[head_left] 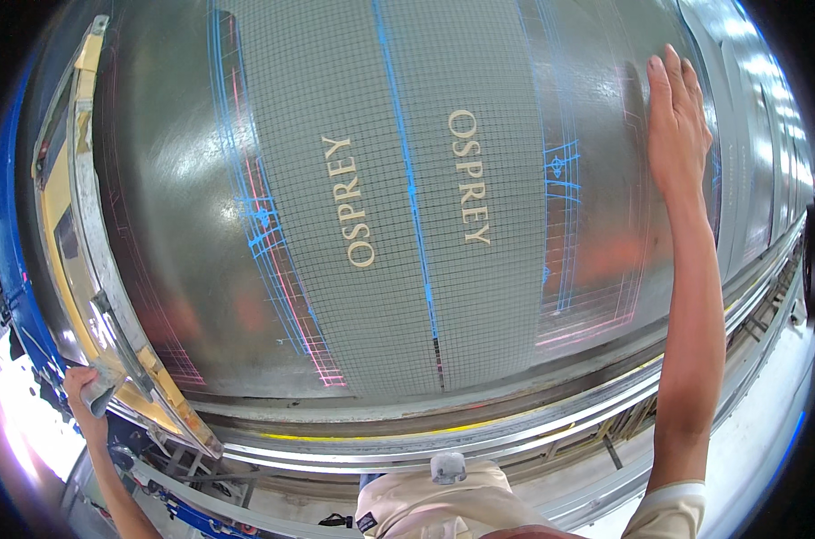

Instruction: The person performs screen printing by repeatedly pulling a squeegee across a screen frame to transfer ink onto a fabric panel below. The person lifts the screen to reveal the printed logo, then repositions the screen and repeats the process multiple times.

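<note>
My right hand [678,130] is stretched forward with its fingers straight, palm down at the right side of a smooth, shiny dark table surface [169,180]. Nothing shows in it. At the far lower left, my left hand [78,388] has its fingers closed around a grey, angular handle-like piece [103,392], beside the near end of a long screen-printing frame [97,216]. That frame stands tilted at the left, with yellowish strips along its metal edge. Between the hands lies a grey gridded fabric panel [479,296] bearing cream lettering in two lines.
Blue and pink guide lines [286,296] mark the surface beside the fabric, and a blue line [407,162] runs down its middle. Metal rails [335,454] with a yellow stripe border the near edge. More grey panels [740,135] extend right. Blue machinery [8,207] stands left.
</note>
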{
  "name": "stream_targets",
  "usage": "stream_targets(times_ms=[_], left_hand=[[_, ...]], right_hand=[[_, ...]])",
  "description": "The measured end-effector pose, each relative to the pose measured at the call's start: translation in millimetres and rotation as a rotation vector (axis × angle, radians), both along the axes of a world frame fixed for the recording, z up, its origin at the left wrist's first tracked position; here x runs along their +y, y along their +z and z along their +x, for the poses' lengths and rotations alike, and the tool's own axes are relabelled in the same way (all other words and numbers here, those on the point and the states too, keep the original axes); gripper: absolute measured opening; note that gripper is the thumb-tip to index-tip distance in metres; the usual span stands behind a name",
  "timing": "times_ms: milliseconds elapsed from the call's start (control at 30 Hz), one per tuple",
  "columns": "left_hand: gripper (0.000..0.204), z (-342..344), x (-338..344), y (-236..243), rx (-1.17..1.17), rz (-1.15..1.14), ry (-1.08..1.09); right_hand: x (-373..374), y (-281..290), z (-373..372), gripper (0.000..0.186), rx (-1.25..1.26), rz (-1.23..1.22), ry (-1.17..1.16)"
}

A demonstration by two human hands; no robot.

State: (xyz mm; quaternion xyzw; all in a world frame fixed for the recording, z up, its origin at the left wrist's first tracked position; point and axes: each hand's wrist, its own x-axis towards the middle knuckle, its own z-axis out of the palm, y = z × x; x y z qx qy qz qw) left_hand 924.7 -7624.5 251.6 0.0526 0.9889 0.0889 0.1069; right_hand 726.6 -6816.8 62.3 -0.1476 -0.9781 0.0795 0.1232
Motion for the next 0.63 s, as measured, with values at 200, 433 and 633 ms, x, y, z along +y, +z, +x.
stream_targets(times_ms=[200, 433, 633], left_hand=[[0.039, -2.8, 2.7, 2.0, -0.018, -0.032, 0.057], [0.042, 0.6, 4.8, -0.4, 0.023, -0.04, 0.081], [0.045, 7.8, -10.6, 12.9, 0.111, -0.074, -0.039]], right_hand=[[0.8, -0.7, -1.3, 0.078, 0.004, 0.004, -0.008], [-5.9, 2.7, -2.4, 0.076, 0.006, -0.031, -0.024], [14.1, -7.3, -5.4, 0.077, 0.021, -0.147, 0.005]])
